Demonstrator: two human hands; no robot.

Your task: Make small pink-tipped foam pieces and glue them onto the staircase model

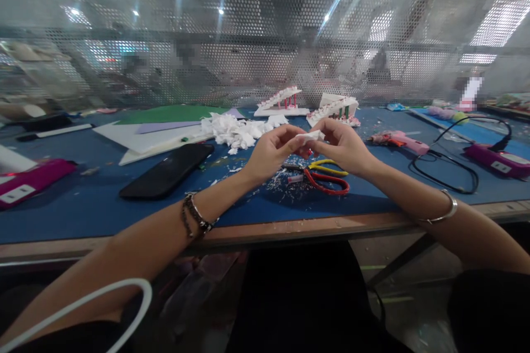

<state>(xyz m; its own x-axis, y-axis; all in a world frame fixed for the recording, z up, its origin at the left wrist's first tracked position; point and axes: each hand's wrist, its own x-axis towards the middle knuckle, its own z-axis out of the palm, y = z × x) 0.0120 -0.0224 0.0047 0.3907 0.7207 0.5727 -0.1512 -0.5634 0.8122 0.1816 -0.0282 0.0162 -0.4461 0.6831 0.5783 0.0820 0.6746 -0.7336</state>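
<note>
My left hand (271,150) and my right hand (340,146) meet above the blue table (95,204), both pinched on a small white foam piece (311,135) held between them. Directly below the hands lie red-handled scissors (327,181) and yellow-handled pliers (327,165), amid white crumbs. A heap of white foam scraps (238,129) sits just left of the hands. Behind it stand two small white stair-like foam models (284,102) (336,109) with red and green posts.
A black phone (168,171) lies to the left, near white and green foam sheets (153,135). A pink glue gun (399,140) and a black cable (447,168) lie to the right. Magenta devices (31,179) (497,159) sit at both sides. A perforated metal screen (265,38) closes the back.
</note>
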